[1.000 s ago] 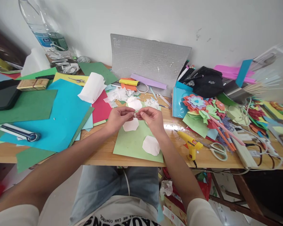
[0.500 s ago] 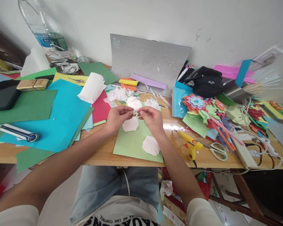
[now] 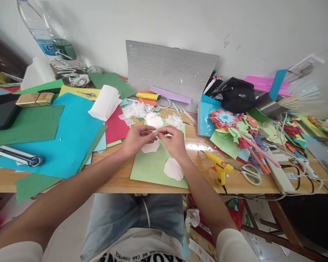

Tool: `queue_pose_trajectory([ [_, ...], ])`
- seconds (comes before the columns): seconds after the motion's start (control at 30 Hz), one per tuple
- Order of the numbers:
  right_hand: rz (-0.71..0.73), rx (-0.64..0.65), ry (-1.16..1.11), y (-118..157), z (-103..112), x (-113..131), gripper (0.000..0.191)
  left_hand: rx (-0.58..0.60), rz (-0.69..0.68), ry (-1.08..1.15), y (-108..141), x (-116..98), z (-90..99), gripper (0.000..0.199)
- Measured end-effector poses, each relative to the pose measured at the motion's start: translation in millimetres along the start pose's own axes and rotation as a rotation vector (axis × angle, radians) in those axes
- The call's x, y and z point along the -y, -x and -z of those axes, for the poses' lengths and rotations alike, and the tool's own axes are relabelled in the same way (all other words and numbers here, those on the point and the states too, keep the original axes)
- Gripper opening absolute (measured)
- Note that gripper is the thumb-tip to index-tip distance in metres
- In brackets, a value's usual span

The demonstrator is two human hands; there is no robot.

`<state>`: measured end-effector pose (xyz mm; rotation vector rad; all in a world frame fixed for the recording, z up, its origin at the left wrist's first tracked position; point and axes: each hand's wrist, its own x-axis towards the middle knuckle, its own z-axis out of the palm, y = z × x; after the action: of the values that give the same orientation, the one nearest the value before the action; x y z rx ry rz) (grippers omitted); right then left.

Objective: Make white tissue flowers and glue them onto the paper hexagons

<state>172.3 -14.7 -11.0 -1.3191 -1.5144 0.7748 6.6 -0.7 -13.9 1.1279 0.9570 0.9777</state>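
My left hand point(image 3: 138, 140) and my right hand point(image 3: 173, 140) meet fingertip to fingertip above a light green sheet point(image 3: 147, 169). Both are closed in a pinch; whatever lies between the fingers is too small to make out. Just beneath my left fingers, a white paper cutout point(image 3: 151, 147) rests on the sheet. Another white cutout point(image 3: 174, 169) lies by my right wrist, partly behind the forearm. Beyond the fingertips is a rounded white paper piece point(image 3: 154, 121). White paper scraps point(image 3: 136, 111) are heaped behind the left hand, with a smaller pile point(image 3: 174, 120) to the right.
To the right are a yellow glue gun point(image 3: 218, 165), scissors point(image 3: 250, 174) and paper flowers point(image 3: 226, 118). On the left lie a stapler point(image 3: 19, 155), blue paper point(image 3: 71, 138) and a white paper roll point(image 3: 106, 103). A grey cutting mat point(image 3: 171, 69) leans against the wall.
My fingertips have drawn together and slightly lower, hiding the small gap between them. The view has shifted a little, and a blurred shape shows at the right edge.
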Motion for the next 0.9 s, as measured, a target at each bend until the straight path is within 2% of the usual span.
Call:
queue_pose_trajectory([
  [0.23,-0.068,0.078,-0.098,-2.9,0.5,-7.2,0.019,0.061,0.025,-0.044,-1.5,2.0,0.4,0.039],
  [0.4,-0.101,0.078,-0.200,-4.0,0.1,-8.5,0.021,0.094,0.043,-0.062,-0.7,2.1,0.7,0.040],
  [0.7,-0.270,0.084,-0.303,-4.1,0.4,-3.4,0.024,0.073,0.060,-0.124,1.1,-2.0,-1.9,0.042],
  [0.9,-0.283,0.086,-0.299,-4.3,0.6,-1.9,0.022,0.070,0.091,-0.153,2.1,-3.4,-2.5,0.044],
])
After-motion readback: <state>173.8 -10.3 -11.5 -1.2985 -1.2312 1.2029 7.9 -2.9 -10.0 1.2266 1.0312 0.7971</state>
